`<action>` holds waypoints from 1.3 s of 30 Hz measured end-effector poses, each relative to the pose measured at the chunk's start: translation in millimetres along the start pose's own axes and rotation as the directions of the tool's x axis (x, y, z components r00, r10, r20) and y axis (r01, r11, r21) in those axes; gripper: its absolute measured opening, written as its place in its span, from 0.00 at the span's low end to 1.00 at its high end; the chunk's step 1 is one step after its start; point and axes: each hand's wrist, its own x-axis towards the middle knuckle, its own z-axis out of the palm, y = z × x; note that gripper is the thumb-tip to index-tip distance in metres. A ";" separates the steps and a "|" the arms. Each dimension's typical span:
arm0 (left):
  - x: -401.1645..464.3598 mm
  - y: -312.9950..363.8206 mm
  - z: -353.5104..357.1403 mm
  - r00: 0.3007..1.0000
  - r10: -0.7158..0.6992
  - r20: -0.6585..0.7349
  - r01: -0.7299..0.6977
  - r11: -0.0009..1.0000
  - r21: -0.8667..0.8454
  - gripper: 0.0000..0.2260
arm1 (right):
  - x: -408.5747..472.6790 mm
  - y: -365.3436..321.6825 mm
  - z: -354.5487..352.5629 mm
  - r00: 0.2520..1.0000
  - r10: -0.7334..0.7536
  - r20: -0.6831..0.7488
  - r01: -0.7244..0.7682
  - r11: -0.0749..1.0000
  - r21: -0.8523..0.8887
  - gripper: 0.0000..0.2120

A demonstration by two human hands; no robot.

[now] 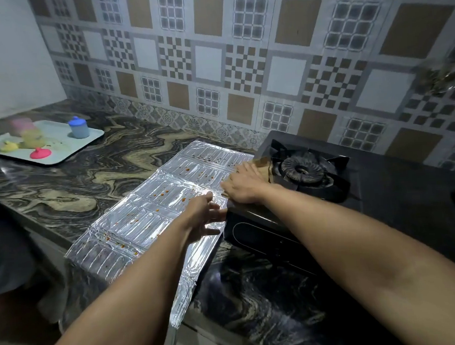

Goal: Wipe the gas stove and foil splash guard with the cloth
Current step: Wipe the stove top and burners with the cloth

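My right hand (pixel 244 183) presses the cloth (pixel 264 167) flat on the stove (pixel 383 188) edge; my left hand (pixel 205 217) — open, fingers spread — steadies the spattered foil splash guard (pixel 143 218). Firm, overlapping strokes should lift that grease.

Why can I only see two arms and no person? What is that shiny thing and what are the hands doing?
The camera sits on the person's head, looking down, so you see only their arms. The shiny sheet is a foil splash guard lying flat on the marble counter, dotted with orange food spots. Beside it is a black gas stove. The right hand presses a brownish cloth at the stove's edge. The left hand is open, reaching over the foil. Far left, a tray holds small colourful things.
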 end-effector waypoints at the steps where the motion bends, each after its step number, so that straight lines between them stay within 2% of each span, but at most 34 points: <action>1: -1.6 -1.8 1.6 1.000 0.008 0.000 -0.008 1.000 -0.021 0.21 | 6.1 0.4 -3.8 0.999 0.011 0.034 -0.010 1.000 -0.025 0.28; 3: -5.3 -5.9 3.6 1.000 0.024 -0.002 -0.024 0.998 -0.054 0.14 | 4.6 -3.9 -23.4 0.984 0.005 0.180 0.008 0.997 -0.073 0.30; 4: -6.9 -7.6 4.3 1.000 0.031 -0.004 -0.031 0.998 -0.060 0.12 | 1.4 -4.2 -37.3 0.955 -0.007 0.297 0.012 1.000 -0.017 0.29; 6: -10.5 -7.9 5.5 0.999 0.044 -0.020 -0.045 0.998 -0.050 0.10 | -1.3 -2.1 -63.2 0.856 -0.030 0.515 -0.065 0.984 0.166 0.18; 7: -11.4 -7.5 5.6 0.998 0.050 -0.032 -0.051 0.998 -0.041 0.10 | -0.2 0.9 -72.8 0.819 -0.038 0.572 -0.044 0.991 0.129 0.14; 8: -11.7 -6.8 5.7 0.998 0.055 -0.041 -0.056 0.998 -0.028 0.10 | 1.7 4.3 -76.8 0.802 -0.049 0.596 0.032 0.999 0.039 0.17; 10: -11.2 -5.3 5.4 0.997 0.062 -0.052 -0.062 0.998 0.014 0.10 | 2.8 7.9 -74.5 0.834 -0.095 0.543 0.203 0.969 -0.143 0.29; 11: -10.4 -4.7 4.8 0.996 0.065 -0.058 -0.062 0.997 0.039 0.11 | 5.2 9.5 -72.4 0.843 -0.121 0.524 0.248 0.952 -0.180 0.31; 13: -7.1 -4.4 2.0 0.996 0.059 -0.060 -0.054 0.994 0.090 0.13 | 8.4 12.1 -69.3 0.819 -0.176 0.547 0.303 0.941 -0.151 0.30; 16: 1.2 -1.8 -4.0 0.996 0.050 -0.076 -0.037 0.987 0.159 0.15 | 21.5 13.6 -73.6 0.782 -0.234 0.578 0.386 0.909 -0.154 0.19; 18: 6.9 0.1 -6.7 0.995 0.033 -0.091 -0.017 0.984 0.176 0.16 | 31.0 12.1 -77.8 0.754 -0.238 0.613 0.389 0.913 -0.125 0.12; 19: 9.7 1.5 -7.0 0.995 0.027 -0.093 -0.010 0.984 0.180 0.16 | 36.8 11.4 -79.8 0.740 -0.227 0.633 0.370 0.923 -0.101 0.11; 21: 13.0 4.8 -7.7 0.995 0.024 -0.093 -0.008 0.986 0.164 0.14 | 51.8 10.7 -85.1 0.721 -0.196 0.664 0.355 0.928 -0.111 0.14; 23: 16.9 7.2 -9.4 0.997 0.012 -0.078 0.000 0.987 0.160 0.11 | 66.0 12.4 -92.5 0.729 -0.158 0.666 0.371 0.909 -0.191 0.16; 28: 26.7 12.8 -6.0 0.999 -0.006 -0.042 0.016 0.972 0.235 0.13 | 96.5 11.1 -97.6 0.741 -0.110 0.662 0.415 0.850 -0.324 0.12; 33: 31.6 27.9 11.1 0.996 -0.025 -0.082 0.059 0.892 0.449 0.26 | 119.8 16.2 -101.8 0.793 -0.201 0.575 0.461 0.815 -0.352 0.17; 35: 35.0 33.0 14.0 0.993 -0.028 -0.112 0.080 0.862 0.500 0.30 | 127.5 28.8 -101.9 0.758 -0.198 0.621 0.469 0.828 -0.308 0.15; 39: 42.0 44.2 14.7 0.988 -0.060 -0.143 0.125 0.852 0.508 0.32 | 139.3 45.6 -92.3 0.586 -0.301 0.752 0.519 0.852 -0.064 0.19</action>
